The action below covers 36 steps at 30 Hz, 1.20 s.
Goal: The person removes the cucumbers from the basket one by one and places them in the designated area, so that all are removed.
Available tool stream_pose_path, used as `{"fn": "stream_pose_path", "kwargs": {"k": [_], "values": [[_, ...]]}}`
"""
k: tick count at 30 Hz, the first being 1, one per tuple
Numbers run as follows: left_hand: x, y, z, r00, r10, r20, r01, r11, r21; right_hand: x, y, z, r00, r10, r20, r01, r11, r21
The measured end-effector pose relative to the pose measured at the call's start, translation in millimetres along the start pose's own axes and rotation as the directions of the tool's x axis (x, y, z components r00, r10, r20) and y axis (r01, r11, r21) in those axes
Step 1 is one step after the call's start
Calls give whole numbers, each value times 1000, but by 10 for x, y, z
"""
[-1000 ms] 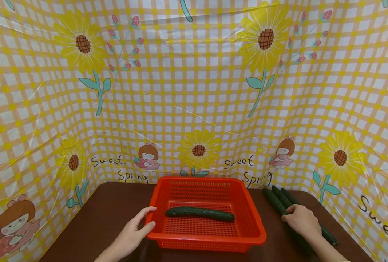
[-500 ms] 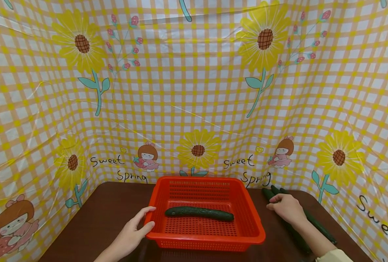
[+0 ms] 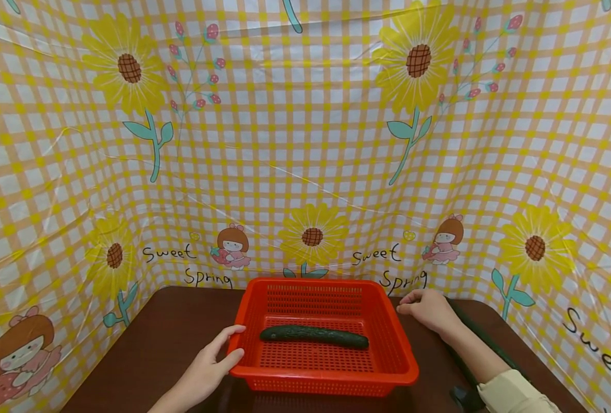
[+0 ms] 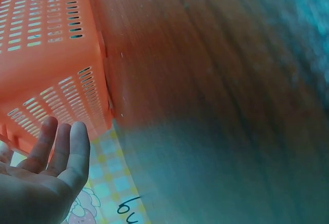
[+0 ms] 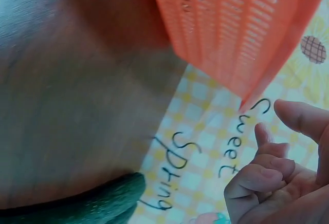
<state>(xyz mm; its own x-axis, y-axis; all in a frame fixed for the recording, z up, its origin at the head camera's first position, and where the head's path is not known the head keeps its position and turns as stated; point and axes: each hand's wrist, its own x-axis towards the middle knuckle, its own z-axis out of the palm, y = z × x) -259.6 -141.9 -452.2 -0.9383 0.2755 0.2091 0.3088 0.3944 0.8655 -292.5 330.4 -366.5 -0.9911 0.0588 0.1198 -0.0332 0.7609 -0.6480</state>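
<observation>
A red plastic basket (image 3: 331,378) with slotted walls stands in the middle of the table, one cucumber (image 3: 313,336) lying across its floor. My left hand (image 3: 210,361) rests at the basket's left rim, thumb and forefinger tips touching it. In the left wrist view the other fingers (image 4: 78,147) extend loosely along the outer wall. Beyond the basket's right side, my right hand (image 3: 429,310) hovers with bent fingers and the thumb apart, holding nothing. More cucumbers (image 3: 483,337) lie on the right, partly hidden by that hand and forearm; their ends (image 5: 118,198) show in the right wrist view.
The dark brown table (image 3: 145,350) extends to both sides of the basket. A yellow checked cloth (image 3: 305,149) with flowers and lettering hangs behind and at both sides. A small dark object (image 3: 460,396) sits below the right sleeve (image 3: 517,393).
My right hand has moved up and left from the cucumbers toward the basket's far right corner, and its sleeve has come into view. The left hand and basket have stayed put.
</observation>
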Motion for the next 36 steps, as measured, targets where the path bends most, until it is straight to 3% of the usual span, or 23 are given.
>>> {"fn": "stream_pose_path", "kwargs": {"k": [7, 14, 20, 30, 36], "values": [[6, -10, 2, 1000, 0, -6, 0, 1000, 7, 77, -239, 15, 996, -33, 87, 29, 999, 39], [2, 17, -4, 1000, 6, -5, -6, 1000, 5, 148, -452, -12, 978, -91, 190, 87, 996, 29], [0, 13, 1, 1000, 9, 0, -9, 1000, 4, 263, -578, 33, 967, -84, 242, 66, 995, 80], [12, -16, -14, 1000, 6, -18, -6, 1000, 6, 465, -781, 172, 912, -113, 393, 85, 992, 89], [17, -44, -9, 1000, 2, 3, -2, 1000, 4, 560, -797, 294, 878, -103, 467, 73, 994, 82]]}}
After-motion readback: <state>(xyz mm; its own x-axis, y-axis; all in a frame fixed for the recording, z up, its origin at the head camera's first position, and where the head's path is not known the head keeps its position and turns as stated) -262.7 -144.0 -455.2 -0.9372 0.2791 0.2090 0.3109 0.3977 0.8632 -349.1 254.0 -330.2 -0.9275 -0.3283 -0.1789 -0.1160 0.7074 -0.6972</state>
